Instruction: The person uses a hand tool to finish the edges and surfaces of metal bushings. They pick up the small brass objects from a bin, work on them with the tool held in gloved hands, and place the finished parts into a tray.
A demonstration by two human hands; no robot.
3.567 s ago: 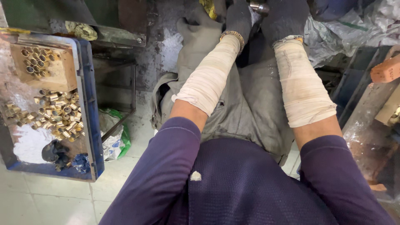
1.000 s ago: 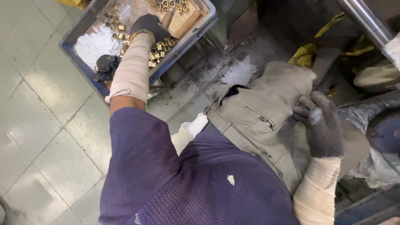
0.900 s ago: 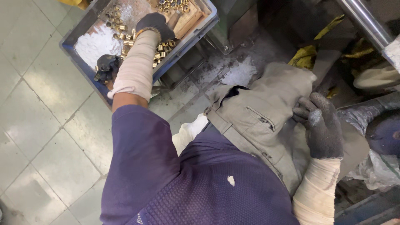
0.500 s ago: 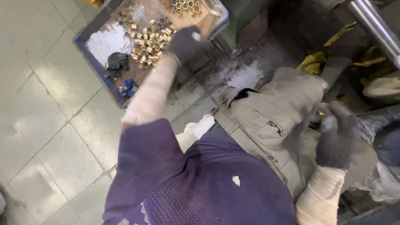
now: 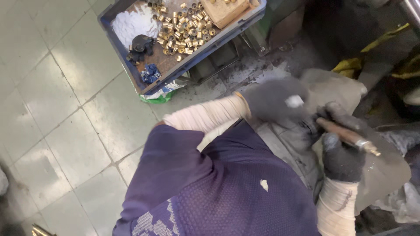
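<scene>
Right hand (image 5: pixel 343 153), gloved, grip closed round tool (image 5: pixel 348 136), tip pointing 4 o'clock over lap. Left hand (image 5: pixel 273 99), gloved, blurred; grip state cannot tell, white bit at fingertips. Advise: steady tool, bring hands together slowly. Tray (image 5: pixel 127 57) of brass bushings (image 5: pixel 186 30) at 11 o'clock on floor.

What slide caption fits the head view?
Gloved right hand grips a wooden-handled tool; left hand alongside, brass parts tray behind.
</scene>
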